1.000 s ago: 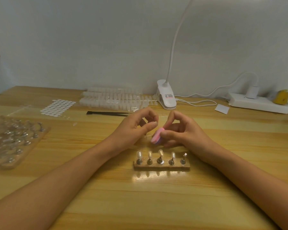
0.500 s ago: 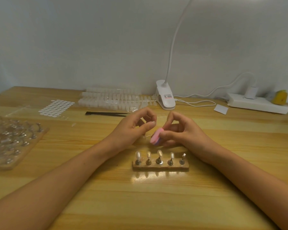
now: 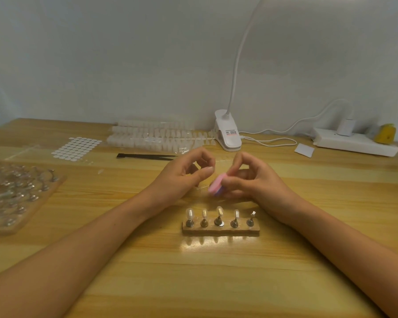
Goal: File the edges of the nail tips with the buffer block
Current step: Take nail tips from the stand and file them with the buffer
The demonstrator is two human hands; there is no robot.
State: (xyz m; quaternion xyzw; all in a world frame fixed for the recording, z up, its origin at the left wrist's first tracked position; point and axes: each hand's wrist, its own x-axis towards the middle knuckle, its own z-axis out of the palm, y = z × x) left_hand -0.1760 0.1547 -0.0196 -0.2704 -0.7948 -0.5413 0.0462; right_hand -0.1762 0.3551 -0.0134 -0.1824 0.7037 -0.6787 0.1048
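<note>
Over the pale wooden worktop (image 3: 216, 283), just behind the small wooden stand of five metal pegs (image 3: 221, 231): filing in hand, by the look of it. Left hand (image 3: 182, 177) curled, pinching a clear plastic nail tip (image 3: 202, 187) (faint, barely seen). Right hand (image 3: 255, 180) gripping the pink foam buffer block (image 3: 215, 185), tilted, close against that tip. Next, probably calls for short, light strokes along the tip's edge. Open room toward the near worktop edge; pegged tips just below both hands, easily knocked.
</note>
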